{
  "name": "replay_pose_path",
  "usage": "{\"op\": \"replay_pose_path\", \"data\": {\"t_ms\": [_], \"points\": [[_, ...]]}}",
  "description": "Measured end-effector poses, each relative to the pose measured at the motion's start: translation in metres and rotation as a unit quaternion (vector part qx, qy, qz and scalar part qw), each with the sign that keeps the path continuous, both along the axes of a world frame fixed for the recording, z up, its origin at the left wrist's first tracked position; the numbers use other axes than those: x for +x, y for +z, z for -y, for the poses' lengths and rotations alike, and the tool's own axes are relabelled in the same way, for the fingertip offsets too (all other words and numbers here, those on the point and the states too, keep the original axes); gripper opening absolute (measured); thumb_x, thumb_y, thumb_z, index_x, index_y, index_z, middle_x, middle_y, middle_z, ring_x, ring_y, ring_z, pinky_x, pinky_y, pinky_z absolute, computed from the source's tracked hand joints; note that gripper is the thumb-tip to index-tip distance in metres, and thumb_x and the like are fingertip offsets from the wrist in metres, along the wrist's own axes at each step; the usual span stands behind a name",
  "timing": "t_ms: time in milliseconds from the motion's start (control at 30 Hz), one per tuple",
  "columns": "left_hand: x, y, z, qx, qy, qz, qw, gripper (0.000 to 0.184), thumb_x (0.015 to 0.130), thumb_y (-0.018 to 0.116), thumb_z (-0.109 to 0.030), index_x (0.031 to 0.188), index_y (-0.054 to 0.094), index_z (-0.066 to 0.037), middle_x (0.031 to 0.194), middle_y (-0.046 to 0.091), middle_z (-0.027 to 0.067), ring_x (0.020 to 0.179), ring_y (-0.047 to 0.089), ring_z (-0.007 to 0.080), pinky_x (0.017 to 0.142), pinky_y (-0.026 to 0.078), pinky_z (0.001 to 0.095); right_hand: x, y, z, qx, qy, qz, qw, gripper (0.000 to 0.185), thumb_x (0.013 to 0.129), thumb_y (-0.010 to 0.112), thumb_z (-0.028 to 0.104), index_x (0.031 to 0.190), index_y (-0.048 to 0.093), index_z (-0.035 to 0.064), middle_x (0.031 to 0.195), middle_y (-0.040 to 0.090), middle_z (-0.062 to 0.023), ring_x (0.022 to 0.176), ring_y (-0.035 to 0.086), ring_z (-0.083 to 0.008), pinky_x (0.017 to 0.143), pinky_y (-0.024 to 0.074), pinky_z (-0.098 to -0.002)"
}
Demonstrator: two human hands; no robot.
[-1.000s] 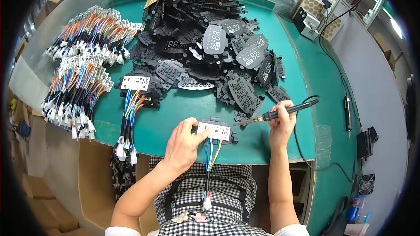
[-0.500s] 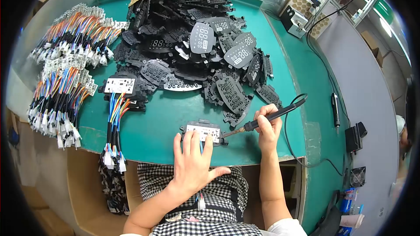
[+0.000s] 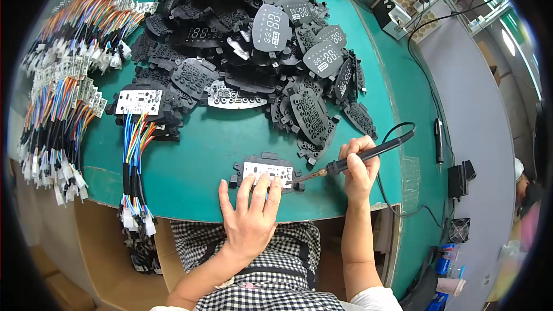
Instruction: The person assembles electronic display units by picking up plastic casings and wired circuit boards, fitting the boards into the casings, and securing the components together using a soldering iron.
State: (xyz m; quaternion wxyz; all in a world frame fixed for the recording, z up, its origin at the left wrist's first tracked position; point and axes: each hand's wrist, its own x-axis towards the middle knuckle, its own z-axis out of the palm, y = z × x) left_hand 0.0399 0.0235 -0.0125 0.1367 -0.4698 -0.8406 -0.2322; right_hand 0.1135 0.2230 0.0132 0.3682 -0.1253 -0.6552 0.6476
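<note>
A white circuit board (image 3: 266,171) sits in a black plastic housing (image 3: 269,156) near the front edge of the green table. My left hand (image 3: 252,213) lies over its lower part, fingers spread, fingertips on the board. My right hand (image 3: 361,173) grips a soldering iron (image 3: 368,154) like a pen, its cable looping up behind. The iron's tip reaches the right end of the board; whether it touches is too small to tell. My left fingers hide the lower edge of the board.
Black display housings (image 3: 230,52) are heaped at the back. Wired circuit boards (image 3: 63,98) lie in bundles on the left, beside a stack of assembled units (image 3: 139,102). A black pen-shaped tool (image 3: 439,141) and a small fan (image 3: 459,230) are on the right.
The view has shifted a little. My left thumb, stretched sideways before, is now tucked out of sight beside the hand. The iron stays at the board's right end.
</note>
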Motion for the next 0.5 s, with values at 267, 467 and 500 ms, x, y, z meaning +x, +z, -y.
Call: {"op": "replay_pose_path", "data": {"t_ms": [267, 467, 500], "points": [[-0.0011, -0.0009, -0.0005, 0.014, 0.003, 0.007, 1.000, 0.032, 0.073, 0.059, -0.013, 0.106, 0.059, -0.012, 0.109, 0.053, 0.0037, 0.103, 0.049, 0.0224, 0.095, 0.031, 0.0577, -0.0072, 0.0012, 0.0041, 0.026, -0.027, -0.008, 0.999, 0.020, 0.076, 0.056, 0.016, 0.076, 0.040, 0.0041, 0.060, 0.037, -0.0008, 0.049, 0.029, -0.0072, 0.046, 0.0250, -0.0224], [-0.0013, -0.0001, -0.0010, 0.015, 0.004, 0.007, 1.000, 0.031, 0.074, 0.059, -0.013, 0.105, 0.059, -0.012, 0.108, 0.054, 0.0035, 0.103, 0.049, 0.0219, 0.095, 0.031, 0.0571, -0.0069, 0.0025, 0.0045, 0.026, -0.026, 0.002, 0.999, 0.019, 0.076, 0.055, 0.016, 0.076, 0.040, 0.0041, 0.060, 0.038, -0.0010, 0.050, 0.030, -0.0073, 0.046, 0.0257, -0.0225], [-0.0013, -0.0002, -0.0011, 0.017, 0.004, 0.007, 1.000, 0.031, 0.074, 0.059, -0.013, 0.105, 0.059, -0.012, 0.108, 0.054, 0.0035, 0.103, 0.049, 0.0217, 0.095, 0.031, 0.0570, -0.0067, 0.0021, 0.0042, 0.027, -0.027, 0.002, 0.999, 0.019, 0.076, 0.055, 0.016, 0.076, 0.040, 0.0041, 0.060, 0.038, -0.0010, 0.050, 0.030, -0.0073, 0.046, 0.0257, -0.0225]]}}
